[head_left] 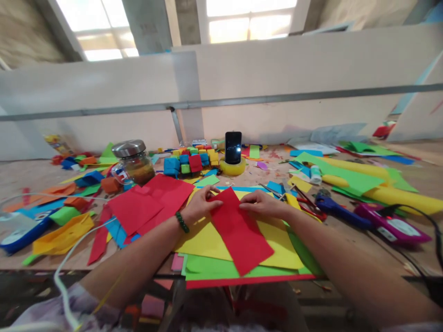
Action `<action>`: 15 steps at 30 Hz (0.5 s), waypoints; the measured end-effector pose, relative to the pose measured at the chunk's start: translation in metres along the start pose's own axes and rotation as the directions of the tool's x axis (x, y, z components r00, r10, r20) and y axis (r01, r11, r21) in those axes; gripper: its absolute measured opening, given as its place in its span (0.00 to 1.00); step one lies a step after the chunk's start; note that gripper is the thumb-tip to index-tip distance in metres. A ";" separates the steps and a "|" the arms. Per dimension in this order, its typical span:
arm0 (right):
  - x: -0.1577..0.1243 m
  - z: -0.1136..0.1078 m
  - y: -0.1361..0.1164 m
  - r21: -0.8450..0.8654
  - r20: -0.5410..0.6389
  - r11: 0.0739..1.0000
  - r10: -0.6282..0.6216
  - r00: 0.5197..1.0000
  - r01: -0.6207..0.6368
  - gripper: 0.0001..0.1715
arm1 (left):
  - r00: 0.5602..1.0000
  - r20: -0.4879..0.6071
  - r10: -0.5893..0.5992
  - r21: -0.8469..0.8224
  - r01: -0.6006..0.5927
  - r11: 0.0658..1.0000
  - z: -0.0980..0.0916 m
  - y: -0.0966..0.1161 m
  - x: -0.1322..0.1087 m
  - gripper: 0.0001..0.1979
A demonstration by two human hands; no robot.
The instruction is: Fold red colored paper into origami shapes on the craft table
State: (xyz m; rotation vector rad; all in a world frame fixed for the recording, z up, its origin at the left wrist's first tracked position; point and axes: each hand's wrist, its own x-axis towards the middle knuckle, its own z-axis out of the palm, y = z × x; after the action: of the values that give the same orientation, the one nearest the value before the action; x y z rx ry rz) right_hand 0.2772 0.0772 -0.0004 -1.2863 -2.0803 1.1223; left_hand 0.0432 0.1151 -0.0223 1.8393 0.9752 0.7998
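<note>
A red sheet of paper point(242, 233), a long rectangle, lies slanted in front of me. My left hand point(201, 203) pinches its upper left edge between thumb and fingers. At its upper right edge, my right hand point(263, 204) has thumb and bent fingers closed on the paper. Beneath the red piece is a yellow sheet point(204, 237), resting on a green sheet point(214, 266) at the table's front edge. Larger red sheets point(138, 207) lie left of my left hand. Scissors point(308, 205) lie partly hidden beyond my right forearm.
A lidded glass jar point(133, 161) stands back left, beside paper-covered cubes point(188, 162). A phone point(233, 148) stands upright in a yellow tape roll point(232, 167). To the right are a blue-handled tool point(342, 210), a corded magenta device point(392, 226) and yellow paper rolls point(403, 198). A white cable point(69, 251) crosses the left.
</note>
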 end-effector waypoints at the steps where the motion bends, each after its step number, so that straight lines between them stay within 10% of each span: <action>1: 0.000 0.001 -0.001 0.049 -0.007 0.999 -0.003 1.000 0.003 0.25 | 1.000 -0.023 0.003 -0.036 -0.004 0.999 -0.001 -0.001 0.002 0.23; 8: 0.005 0.009 -0.003 0.268 -0.320 0.963 0.082 0.944 0.007 0.21 | 0.864 -0.439 0.244 0.204 -0.169 0.964 -0.004 0.011 -0.007 0.28; 10: 0.004 0.011 -0.005 0.271 -0.412 0.962 0.080 0.908 0.039 0.21 | 0.846 -0.405 0.347 0.307 -0.232 0.923 0.000 0.016 -0.013 0.26; 15: -0.001 0.020 -0.022 0.335 -0.517 0.932 0.061 0.854 0.136 0.20 | 0.954 -0.139 0.264 0.125 -0.248 0.961 0.014 0.024 -0.022 0.39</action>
State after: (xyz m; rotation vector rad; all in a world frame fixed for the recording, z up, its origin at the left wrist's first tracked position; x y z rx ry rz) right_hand 0.2522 0.0632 0.0064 -1.1914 -1.4150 0.9454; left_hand 0.0518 0.0829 -0.0090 2.0484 0.8991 1.0796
